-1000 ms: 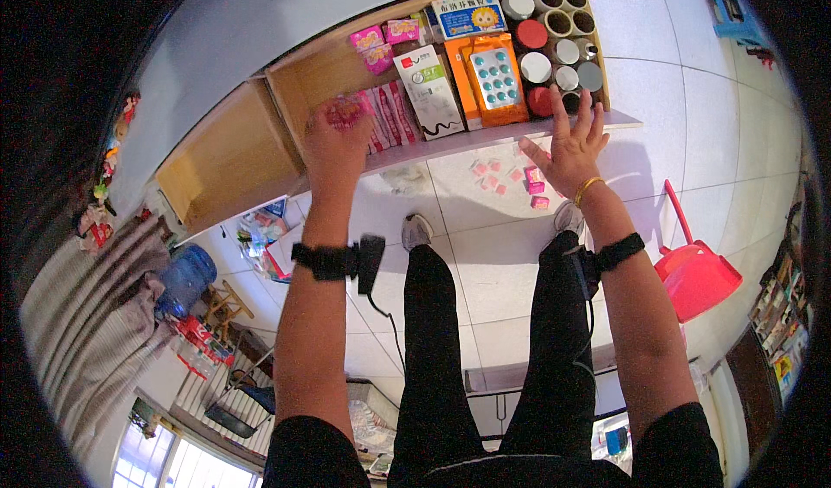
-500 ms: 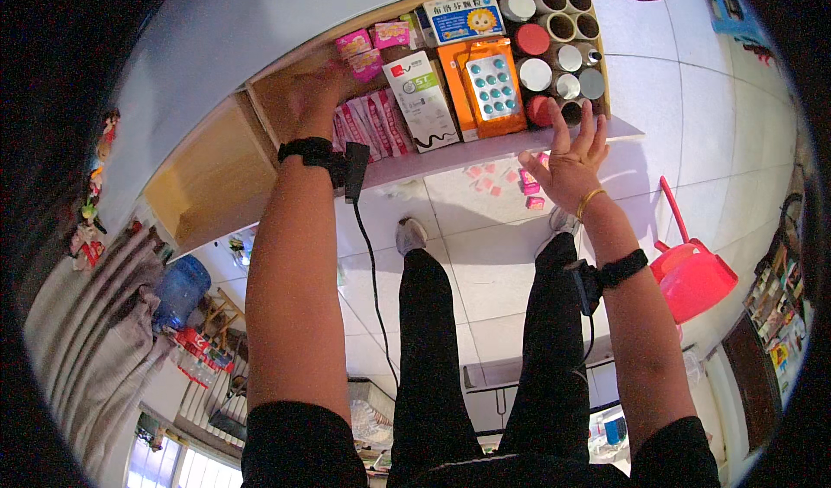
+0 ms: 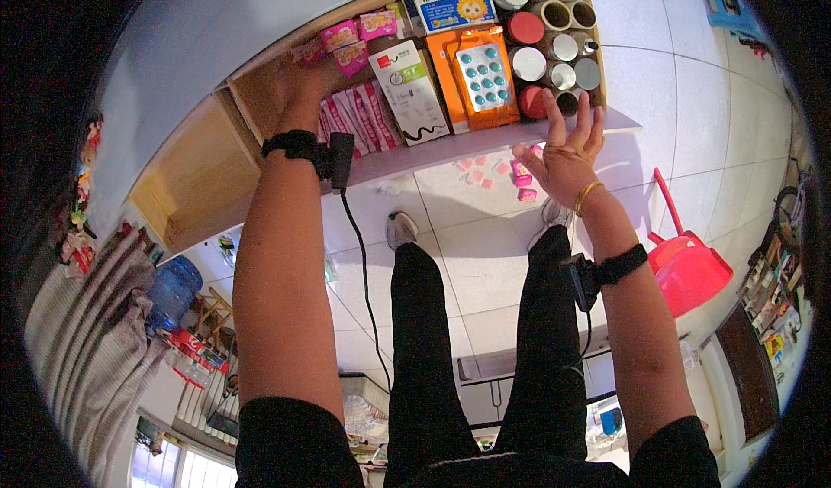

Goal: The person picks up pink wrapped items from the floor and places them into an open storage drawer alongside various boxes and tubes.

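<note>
My left hand (image 3: 303, 88) reaches into the shaded left part of the drawer (image 3: 381, 166), its fingers closed round a dim, blurred pink packet (image 3: 307, 52). Beside it sit several small pink boxes (image 3: 351, 58); a row of pink-and-white sachets (image 3: 362, 117) stands just right of the wrist. My right hand (image 3: 564, 155) is open with fingers spread, fingertips over the drawer's front edge close to a red-topped cylinder (image 3: 533, 102) and a dark hollow tube (image 3: 567, 103). Between the hands lie a white box (image 3: 409, 91), an orange packet (image 3: 446, 64), a blister pack of blue-green pills (image 3: 485, 77) and a blue-and-white box (image 3: 454, 6).
Left of a wooden divider is a bare wooden compartment (image 3: 186, 180). On the tiled floor lie pink boxes (image 3: 521, 176) and pale pink pieces (image 3: 478, 173) near my feet. A red dustpan (image 3: 690, 271) stands to the right, a blue water jug (image 3: 176, 293) to the left. Cables hang from both wrist straps.
The drawer and its contents have shifted slightly left and up in view. My left hand has moved a little further in, beside the pink boxes. My right hand keeps its spread pose.
</note>
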Action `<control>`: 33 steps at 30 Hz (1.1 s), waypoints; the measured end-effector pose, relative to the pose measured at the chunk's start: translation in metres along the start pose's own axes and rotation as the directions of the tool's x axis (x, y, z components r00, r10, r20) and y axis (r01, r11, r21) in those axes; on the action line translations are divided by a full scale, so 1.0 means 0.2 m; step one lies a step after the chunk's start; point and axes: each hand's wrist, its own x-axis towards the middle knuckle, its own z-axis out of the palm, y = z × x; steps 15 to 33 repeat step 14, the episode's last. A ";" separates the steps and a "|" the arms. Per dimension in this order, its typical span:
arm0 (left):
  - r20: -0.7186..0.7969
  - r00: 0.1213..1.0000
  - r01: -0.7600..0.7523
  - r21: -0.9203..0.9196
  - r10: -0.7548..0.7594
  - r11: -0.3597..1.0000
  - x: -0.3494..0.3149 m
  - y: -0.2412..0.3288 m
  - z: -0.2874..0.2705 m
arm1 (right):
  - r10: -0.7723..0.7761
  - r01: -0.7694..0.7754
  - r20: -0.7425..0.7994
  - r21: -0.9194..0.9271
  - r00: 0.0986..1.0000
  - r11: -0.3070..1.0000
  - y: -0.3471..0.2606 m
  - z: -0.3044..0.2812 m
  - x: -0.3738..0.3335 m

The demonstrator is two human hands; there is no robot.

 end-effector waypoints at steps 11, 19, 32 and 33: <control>-0.149 0.981 0.079 -0.295 -0.128 0.952 -0.54 0.41 -0.27 | 0.034 -0.034 -0.039 0.000 0.999 0.999 0.03 -0.04 -0.13; -0.160 0.979 0.068 -0.318 -0.125 0.946 -0.75 0.60 -0.35 | 0.068 -0.068 0.026 0.005 0.997 0.998 0.05 -0.13 -0.16; -0.160 0.979 0.068 -0.318 -0.125 0.946 -0.75 0.60 -0.35 | 0.068 -0.068 0.026 0.005 0.997 0.998 0.05 -0.13 -0.16; -0.160 0.979 0.068 -0.318 -0.125 0.946 -0.75 0.60 -0.35 | 0.068 -0.068 0.026 0.005 0.997 0.998 0.05 -0.13 -0.16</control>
